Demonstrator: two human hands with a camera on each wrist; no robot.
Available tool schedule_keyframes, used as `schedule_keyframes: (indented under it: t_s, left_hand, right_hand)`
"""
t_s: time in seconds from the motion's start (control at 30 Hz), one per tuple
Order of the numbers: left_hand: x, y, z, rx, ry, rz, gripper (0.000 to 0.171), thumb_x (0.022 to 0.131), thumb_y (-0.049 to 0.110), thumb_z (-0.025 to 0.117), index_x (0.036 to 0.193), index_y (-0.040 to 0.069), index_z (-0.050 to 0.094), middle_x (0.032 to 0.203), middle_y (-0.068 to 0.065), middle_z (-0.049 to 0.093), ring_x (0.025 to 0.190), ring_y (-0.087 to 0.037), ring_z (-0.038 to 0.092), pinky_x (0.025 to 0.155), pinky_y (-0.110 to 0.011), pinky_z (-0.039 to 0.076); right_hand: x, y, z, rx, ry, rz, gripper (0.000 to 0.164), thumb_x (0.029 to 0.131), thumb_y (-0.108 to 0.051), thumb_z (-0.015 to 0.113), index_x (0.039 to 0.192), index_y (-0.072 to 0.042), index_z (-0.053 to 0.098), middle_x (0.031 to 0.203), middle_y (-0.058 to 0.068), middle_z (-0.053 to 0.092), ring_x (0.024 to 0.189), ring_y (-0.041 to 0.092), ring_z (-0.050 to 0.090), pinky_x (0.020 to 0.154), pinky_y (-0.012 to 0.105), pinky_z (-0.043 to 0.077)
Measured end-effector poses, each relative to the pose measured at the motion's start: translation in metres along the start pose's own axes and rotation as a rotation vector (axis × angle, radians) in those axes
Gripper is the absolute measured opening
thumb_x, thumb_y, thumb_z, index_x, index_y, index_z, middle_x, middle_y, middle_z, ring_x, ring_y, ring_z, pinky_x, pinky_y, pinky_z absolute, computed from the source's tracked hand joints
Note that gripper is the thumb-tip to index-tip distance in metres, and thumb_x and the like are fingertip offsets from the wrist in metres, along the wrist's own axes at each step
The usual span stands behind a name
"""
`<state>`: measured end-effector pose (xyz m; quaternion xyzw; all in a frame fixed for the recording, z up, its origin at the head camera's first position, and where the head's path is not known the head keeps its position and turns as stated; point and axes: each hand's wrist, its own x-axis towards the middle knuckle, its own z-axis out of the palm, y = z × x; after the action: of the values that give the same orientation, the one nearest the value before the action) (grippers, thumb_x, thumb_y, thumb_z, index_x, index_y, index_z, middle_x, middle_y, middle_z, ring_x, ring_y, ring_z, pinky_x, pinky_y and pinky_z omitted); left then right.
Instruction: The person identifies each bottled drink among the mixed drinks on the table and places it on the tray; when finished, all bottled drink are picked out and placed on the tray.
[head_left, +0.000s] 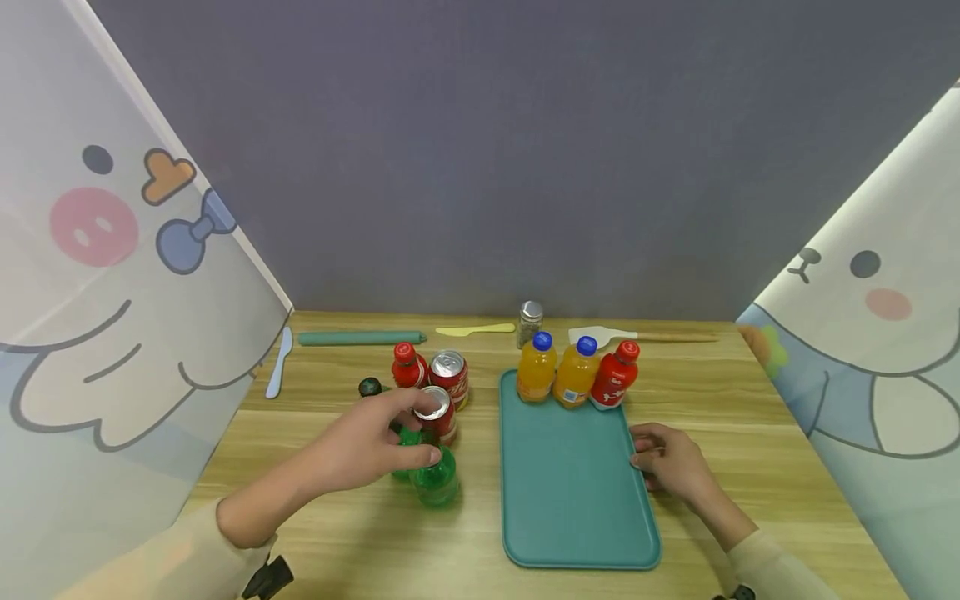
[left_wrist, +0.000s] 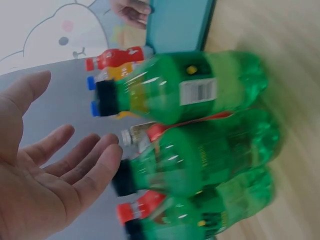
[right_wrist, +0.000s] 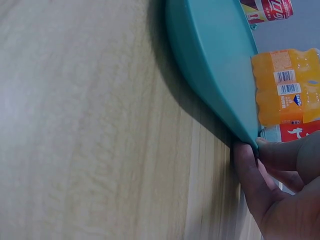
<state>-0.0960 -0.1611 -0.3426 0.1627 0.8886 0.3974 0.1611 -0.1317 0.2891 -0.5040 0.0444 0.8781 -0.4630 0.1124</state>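
My left hand (head_left: 360, 442) hovers with spread fingers over a cluster of drinks. Nearest to it are green bottles (head_left: 437, 485) with dark caps; the left wrist view shows three green bottles (left_wrist: 200, 160) side by side, apart from the palm. Behind them stand a red can (head_left: 442, 427), a second red can (head_left: 452, 379) and a red-capped bottle (head_left: 408, 367). On the right, my right hand (head_left: 671, 462) pinches the right rim of a teal tray (head_left: 573, 492). Two orange drink bottles (head_left: 536, 371) and a red bottle (head_left: 615, 377) stand along the tray's back edge.
Along the back lie a green rod (head_left: 360, 337), a yellow knife (head_left: 476, 330) and a white spatula (head_left: 600, 335). A shaker (head_left: 529, 323) stands among them. A pale blue knife (head_left: 279, 364) lies at left. Panels enclose the wooden table (head_left: 337, 542) on three sides.
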Motion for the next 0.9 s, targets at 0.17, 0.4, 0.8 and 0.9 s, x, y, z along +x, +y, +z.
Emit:
schedule_keyframes:
  t_s: [0.17, 0.4, 0.8, 0.9]
  left_hand:
    - [-0.005, -0.01, 0.011, -0.008, 0.002, 0.003, 0.058, 0.087, 0.039, 0.082, 0.136, 0.017, 0.06, 0.134, -0.001, 0.064, 0.12, -0.024, 0.061, 0.097, -0.048, 0.055]
    - [-0.012, -0.015, 0.021, -0.008, 0.013, 0.001, 0.058, 0.085, 0.038, 0.084, 0.134, 0.017, 0.062, 0.132, -0.001, 0.065, 0.119, -0.023, 0.062, 0.094, -0.049, 0.058]
    - [-0.022, -0.029, 0.037, 0.063, 0.085, 0.007, 0.061, 0.085, 0.037, 0.084, 0.139, 0.02, 0.06, 0.134, 0.001, 0.065, 0.112, -0.027, 0.067, 0.087, -0.047, 0.058]
    - [-0.021, -0.032, 0.041, 0.07, 0.118, 0.04, 0.056, 0.085, 0.034, 0.085, 0.136, 0.025, 0.061, 0.133, 0.004, 0.065, 0.119, -0.023, 0.063, 0.087, -0.044, 0.059]
  right_hand:
    - [0.0, 0.0, -0.001, -0.006, -0.004, 0.004, 0.048, 0.091, 0.002, 0.071, 0.137, 0.006, 0.057, 0.11, 0.02, 0.067, 0.08, 0.02, 0.066, 0.056, 0.035, 0.061]
    - [0.0, 0.0, 0.0, -0.004, -0.003, 0.01, 0.047, 0.091, 0.003, 0.07, 0.136, 0.006, 0.058, 0.11, 0.02, 0.067, 0.081, 0.02, 0.067, 0.057, 0.035, 0.061]
    - [-0.001, -0.001, 0.0, -0.009, 0.0, 0.008, 0.047, 0.09, 0.003, 0.071, 0.136, 0.006, 0.058, 0.11, 0.021, 0.067, 0.08, 0.02, 0.067, 0.057, 0.034, 0.061]
    - [0.0, -0.001, 0.0, -0.009, 0.001, 0.009, 0.047, 0.09, 0.003, 0.071, 0.135, 0.006, 0.059, 0.11, 0.021, 0.067, 0.079, 0.019, 0.066, 0.056, 0.034, 0.061]
